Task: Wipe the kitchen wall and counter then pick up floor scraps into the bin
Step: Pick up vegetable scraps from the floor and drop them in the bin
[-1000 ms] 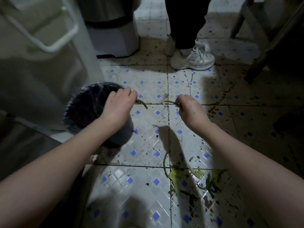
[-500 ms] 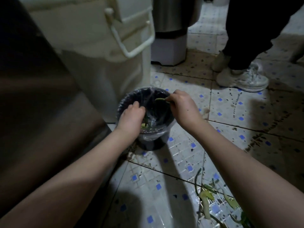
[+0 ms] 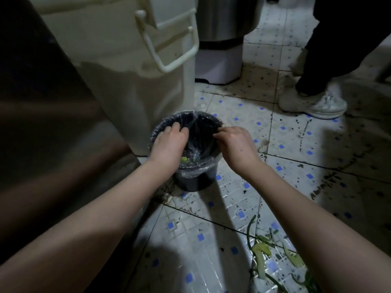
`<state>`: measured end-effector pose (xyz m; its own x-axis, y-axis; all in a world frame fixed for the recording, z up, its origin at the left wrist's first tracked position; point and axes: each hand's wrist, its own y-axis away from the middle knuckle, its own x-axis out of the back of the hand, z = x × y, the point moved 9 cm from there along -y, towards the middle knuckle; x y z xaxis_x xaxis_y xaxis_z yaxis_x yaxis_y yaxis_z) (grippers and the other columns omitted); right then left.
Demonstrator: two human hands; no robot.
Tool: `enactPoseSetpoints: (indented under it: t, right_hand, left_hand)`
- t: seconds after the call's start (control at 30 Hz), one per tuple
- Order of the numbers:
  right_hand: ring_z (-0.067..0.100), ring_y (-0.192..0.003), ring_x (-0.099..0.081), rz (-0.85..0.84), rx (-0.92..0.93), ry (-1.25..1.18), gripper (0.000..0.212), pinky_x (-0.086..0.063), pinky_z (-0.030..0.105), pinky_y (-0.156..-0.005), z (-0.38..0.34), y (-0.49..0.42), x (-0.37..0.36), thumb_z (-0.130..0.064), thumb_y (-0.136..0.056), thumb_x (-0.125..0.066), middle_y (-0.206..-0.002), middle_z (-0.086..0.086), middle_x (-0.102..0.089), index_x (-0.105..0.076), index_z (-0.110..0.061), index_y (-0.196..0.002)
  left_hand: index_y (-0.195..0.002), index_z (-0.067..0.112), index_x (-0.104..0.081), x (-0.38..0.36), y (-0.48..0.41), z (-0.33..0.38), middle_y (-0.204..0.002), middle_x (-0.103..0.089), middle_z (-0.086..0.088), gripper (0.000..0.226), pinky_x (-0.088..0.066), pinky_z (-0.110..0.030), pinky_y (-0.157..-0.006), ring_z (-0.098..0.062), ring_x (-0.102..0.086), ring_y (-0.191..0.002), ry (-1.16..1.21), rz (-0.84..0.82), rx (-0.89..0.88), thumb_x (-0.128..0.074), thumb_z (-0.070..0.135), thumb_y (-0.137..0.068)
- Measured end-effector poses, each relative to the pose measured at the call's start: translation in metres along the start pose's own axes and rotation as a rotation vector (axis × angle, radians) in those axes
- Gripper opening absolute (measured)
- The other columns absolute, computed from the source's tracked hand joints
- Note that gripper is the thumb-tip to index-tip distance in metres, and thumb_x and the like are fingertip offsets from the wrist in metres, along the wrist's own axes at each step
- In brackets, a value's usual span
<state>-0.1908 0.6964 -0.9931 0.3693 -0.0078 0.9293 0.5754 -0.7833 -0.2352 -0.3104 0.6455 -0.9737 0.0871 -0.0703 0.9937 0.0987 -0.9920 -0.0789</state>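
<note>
Head view, looking down at a tiled floor point(image 3: 230, 210) dotted blue and speckled with dark grime

Far left, a dark cabinet face point(image 3: 42, 127). Next to it, a tall cream tub point(image 3: 127, 85) with a looped white handle, crowding the back-left side of the bin. Behind that, a steel drum point(image 3: 224, 20) on a white base point(image 3: 218, 64). Upper right, a bystander's dark trouser leg point(image 3: 338, 49) and pale sneaker point(image 3: 315, 104), well apart from the bin.

Centre: a small dark bin point(image 3: 194, 182), upright on the tiles just beside the tub, lined with a clear plastic bag point(image 3: 196, 132) folded over the rim.

Left hand point(image 3: 169, 142) directly over the left half of the opening, back upward, fingers bent down into the bag. Palm hidden, so impossible to tell whether holding anything. Small yellow-green bits point(image 3: 184, 159) down inside the bag, just beneath that wrist.

Right hand point(image 3: 234, 144) at the right rim, fingertips drawn into a narrow pinch over the bag's edge. Impossible to tell whether gripping plastic, a scrap or nothing.

Lower right, close under the right forearm but well apart from both hands and from the bin: floor scraps point(image 3: 258, 261), long green stems and pale peelings strewn over the tiles, running off the bottom edge
</note>
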Motion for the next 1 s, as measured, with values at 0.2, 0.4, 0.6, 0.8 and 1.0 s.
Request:
enactPoseSetpoints:
  t: [0.2, 0.4, 0.6, 0.8, 1.0]
  right_hand:
    - [0.027, -0.118, -0.049, -0.019, -0.107, 0.117, 0.034, -0.028, 0.04, -0.102, 0.047, 0.048, 0.009, -0.006, -0.09, -0.052, -0.122, 0.004, -0.061, -0.063, -0.019, -0.119]
    - [0.027, -0.124, -0.045, -0.072, -0.203, 0.166, 0.038, -0.026, 0.039, -0.104, 0.097, 0.107, 0.018, -0.004, -0.089, -0.051, -0.128, 0.005, -0.057, -0.059, -0.018, -0.123]
    - [0.028, -0.123, -0.045, -0.096, -0.338, 0.172, 0.043, -0.026, 0.04, -0.106, 0.151, 0.179, 0.031, -0.003, -0.085, -0.055, -0.133, 0.008, -0.054, -0.057, -0.016, -0.125]
    - [0.033, -0.115, -0.05, -0.065, -0.629, 0.008, 0.041, -0.041, 0.04, -0.097, 0.208, 0.259, 0.038, 0.008, -0.079, -0.055, -0.123, 0.014, -0.059, -0.063, -0.007, -0.117]
    - [0.027, -0.123, -0.044, -0.193, -0.814, 0.087, 0.035, -0.033, 0.039, -0.105, 0.247, 0.339, 0.026, -0.001, -0.092, -0.042, -0.131, 0.006, -0.053, -0.059, -0.013, -0.12]
  left_hand:
    - [-0.124, 0.009, -0.045, 0.008, -0.012, 0.05, -0.123, -0.044, -0.013, 0.048, -0.04, -0.039, -0.087, -0.032, -0.047, -0.11, -0.017, 0.0, -0.115, -0.055, -0.007, -0.08]
    - [-0.125, 0.01, -0.047, -0.002, -0.019, 0.131, -0.122, -0.048, -0.011, 0.046, -0.04, -0.037, -0.084, -0.031, -0.049, -0.108, 0.026, 0.015, -0.279, -0.053, -0.007, -0.082]
    - [-0.125, 0.014, -0.048, -0.035, -0.013, 0.215, -0.12, -0.051, -0.009, 0.047, -0.039, -0.036, -0.082, -0.029, -0.05, -0.107, -0.027, -0.024, -0.482, -0.058, -0.003, -0.082]
    - [-0.124, 0.017, -0.047, -0.063, -0.004, 0.265, -0.124, -0.049, -0.009, 0.049, -0.036, -0.038, -0.088, -0.029, -0.047, -0.114, -0.068, -0.059, -0.611, -0.062, 0.005, -0.078]
    - [-0.127, 0.018, -0.044, -0.106, 0.025, 0.31, -0.124, -0.049, -0.006, 0.048, -0.037, -0.038, -0.092, -0.027, -0.048, -0.114, -0.065, -0.134, -0.708, -0.061, 0.015, -0.083]
